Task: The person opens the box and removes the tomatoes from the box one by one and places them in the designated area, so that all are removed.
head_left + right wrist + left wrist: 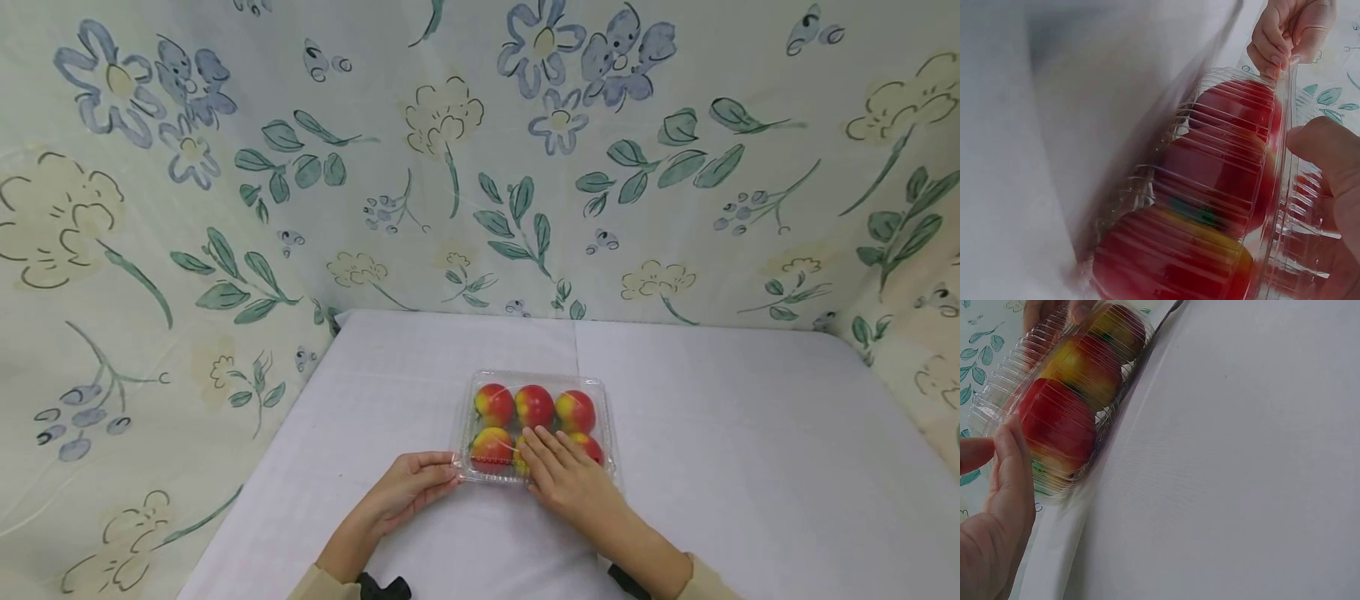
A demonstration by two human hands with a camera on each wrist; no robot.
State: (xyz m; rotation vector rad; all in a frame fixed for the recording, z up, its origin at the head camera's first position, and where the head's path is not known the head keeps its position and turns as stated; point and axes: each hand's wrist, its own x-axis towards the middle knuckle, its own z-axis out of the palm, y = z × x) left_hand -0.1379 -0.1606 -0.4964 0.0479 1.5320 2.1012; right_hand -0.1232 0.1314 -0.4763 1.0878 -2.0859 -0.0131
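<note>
A clear plastic clamshell box (536, 377) sits on the table with its lid down over the base. Inside lie several red-and-yellow fruits (535, 406) that look like apples, in two rows. My left hand (408, 490) pinches the box's front left corner between thumb and fingers, also seen with that hand (1294, 34) in the right wrist view. Over the front of the lid, my right hand (566, 479) lies with straight fingers, partly covering the front fruits. In the right wrist view, its thumb (1319, 147) touches the box's front rim.
A white cloth (750, 450) covers the table under the box. Curtains with a floral print (450, 167) hang behind the table and along both sides. Dark straps (384, 587) show at the wrists near the beige sleeves.
</note>
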